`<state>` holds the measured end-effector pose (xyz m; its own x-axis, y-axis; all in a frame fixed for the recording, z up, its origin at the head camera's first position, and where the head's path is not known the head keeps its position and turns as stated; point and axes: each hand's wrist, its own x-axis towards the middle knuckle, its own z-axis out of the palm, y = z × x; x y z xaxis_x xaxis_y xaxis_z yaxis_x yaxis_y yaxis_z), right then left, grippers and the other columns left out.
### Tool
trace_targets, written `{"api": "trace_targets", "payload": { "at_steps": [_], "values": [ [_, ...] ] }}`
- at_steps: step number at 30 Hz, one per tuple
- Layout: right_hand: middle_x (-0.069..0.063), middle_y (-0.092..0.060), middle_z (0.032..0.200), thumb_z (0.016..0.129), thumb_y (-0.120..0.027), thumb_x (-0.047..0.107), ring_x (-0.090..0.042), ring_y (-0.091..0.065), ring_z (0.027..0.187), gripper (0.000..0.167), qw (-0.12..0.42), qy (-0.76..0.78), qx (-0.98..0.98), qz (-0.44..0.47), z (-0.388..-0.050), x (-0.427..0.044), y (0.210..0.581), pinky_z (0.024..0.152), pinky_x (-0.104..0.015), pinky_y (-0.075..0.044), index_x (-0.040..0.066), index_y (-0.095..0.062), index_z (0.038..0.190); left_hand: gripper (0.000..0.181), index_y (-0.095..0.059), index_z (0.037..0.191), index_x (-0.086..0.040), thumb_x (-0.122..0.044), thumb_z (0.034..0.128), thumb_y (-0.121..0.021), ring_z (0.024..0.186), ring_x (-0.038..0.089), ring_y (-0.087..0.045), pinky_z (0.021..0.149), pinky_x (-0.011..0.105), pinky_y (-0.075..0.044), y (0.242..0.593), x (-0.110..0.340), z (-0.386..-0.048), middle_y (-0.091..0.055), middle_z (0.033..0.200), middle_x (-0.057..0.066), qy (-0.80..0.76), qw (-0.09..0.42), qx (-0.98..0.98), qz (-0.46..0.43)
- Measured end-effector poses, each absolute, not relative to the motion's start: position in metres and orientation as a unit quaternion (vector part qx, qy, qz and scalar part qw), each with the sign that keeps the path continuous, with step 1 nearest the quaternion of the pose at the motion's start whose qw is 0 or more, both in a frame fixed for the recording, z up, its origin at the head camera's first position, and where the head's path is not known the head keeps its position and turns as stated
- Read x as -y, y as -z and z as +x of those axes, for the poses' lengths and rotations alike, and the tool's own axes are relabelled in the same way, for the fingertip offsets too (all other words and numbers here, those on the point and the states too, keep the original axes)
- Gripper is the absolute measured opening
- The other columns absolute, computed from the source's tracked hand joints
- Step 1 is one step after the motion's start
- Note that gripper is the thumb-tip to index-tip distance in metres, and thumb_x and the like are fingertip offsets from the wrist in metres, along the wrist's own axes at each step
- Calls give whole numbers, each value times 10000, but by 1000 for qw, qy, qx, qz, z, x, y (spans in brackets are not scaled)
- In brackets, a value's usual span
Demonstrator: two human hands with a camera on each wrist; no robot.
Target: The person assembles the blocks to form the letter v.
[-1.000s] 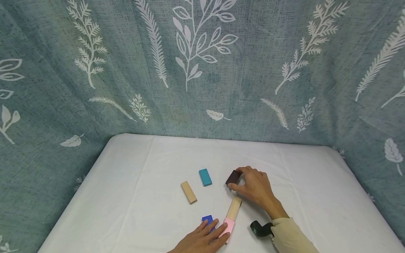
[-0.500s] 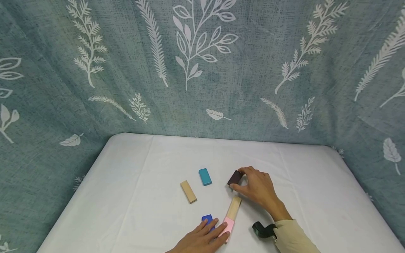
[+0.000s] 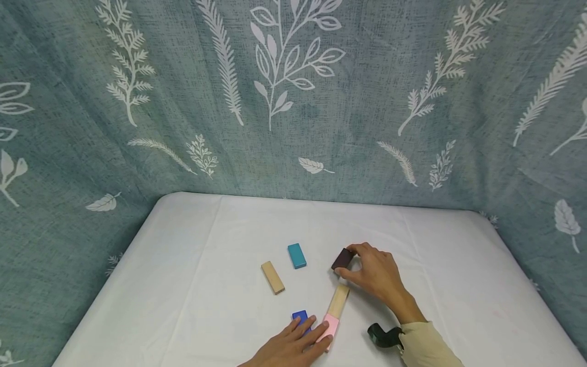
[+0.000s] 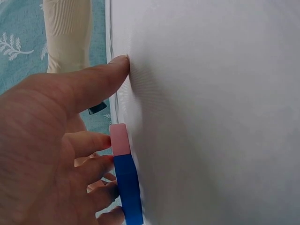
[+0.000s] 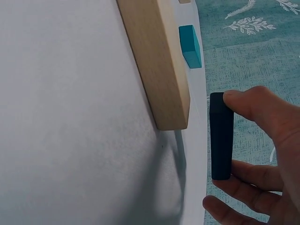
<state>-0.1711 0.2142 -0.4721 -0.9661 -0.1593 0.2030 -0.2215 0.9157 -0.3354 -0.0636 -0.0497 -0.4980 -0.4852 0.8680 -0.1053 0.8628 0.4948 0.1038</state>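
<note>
My right hand (image 3: 373,270) pinches a dark brown wooden block (image 3: 342,259) by its ends, between thumb and fingers. In the right wrist view that dark block (image 5: 221,140) stands off the end of a plain wooden block (image 5: 159,70). My left hand (image 3: 293,342) lies with fairly straight, spread fingers on a blue block (image 3: 300,315) and a pink block (image 3: 332,323). The plain wooden block continues in line from the pink one's far end. In the left wrist view, fingertips touch the pink block (image 4: 120,139) and the blue block (image 4: 127,187); the thumb is apart from them.
A teal block (image 3: 297,256) and another plain wooden block (image 3: 272,278) lie to the left on the white-covered table (image 3: 220,306). A black strap-like device (image 3: 384,336) sits at my right wrist. A leaf-patterned teal curtain (image 3: 257,153) hangs behind the table.
My right hand has shifted slightly to the right with the dark brown block. The left hand stays on the blue and pink blocks, almost unmoved.
</note>
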Motion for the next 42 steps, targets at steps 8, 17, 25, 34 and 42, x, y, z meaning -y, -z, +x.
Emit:
{"api": "trace_targets", "payload": {
  "at_steps": [8,17,25,34,42],
  "values": [
    [-109,-708,1169,777,-847,456,-316,-674,1056,609,101,-176,974,106,-168,-217,471,898,-578,-461,65,-708,1222,742,-325,1600,-198,-666,1027,-251,1510,215,-267,1162,366,-326,497,49,-62,-274,1656,-4,-12,73,-864,499],
    [-102,-707,1177,779,-848,449,-316,-673,1061,599,103,-175,973,105,-164,-221,468,905,-583,-460,67,-707,1218,739,-329,1598,-192,-659,1032,-244,1505,221,-278,1158,366,-333,498,50,-63,-284,1652,6,-11,63,-863,502],
    [-95,-711,1170,776,-852,449,-309,-674,1063,597,101,-180,973,103,-161,-223,466,903,-579,-456,76,-711,1220,726,-348,1590,-188,-649,1036,-260,1490,223,-314,1144,360,-354,499,50,-63,-318,1638,15,-13,46,-862,505],
    [-93,-715,1167,767,-856,457,-307,-676,1059,604,105,-185,972,100,-158,-226,467,905,-569,-459,74,-714,1212,726,-334,1596,-194,-651,1035,-262,1497,218,-300,1150,365,-347,499,49,-63,-305,1644,7,-18,58,-862,503],
    [-97,-715,1151,773,-852,463,-312,-678,1042,598,94,-178,975,98,-154,-228,467,882,-577,-462,76,-713,1208,721,-361,1582,-176,-641,1039,-271,1482,231,-330,1136,366,-368,502,51,-63,-339,1628,25,-16,32,-858,513]
  ]
}}
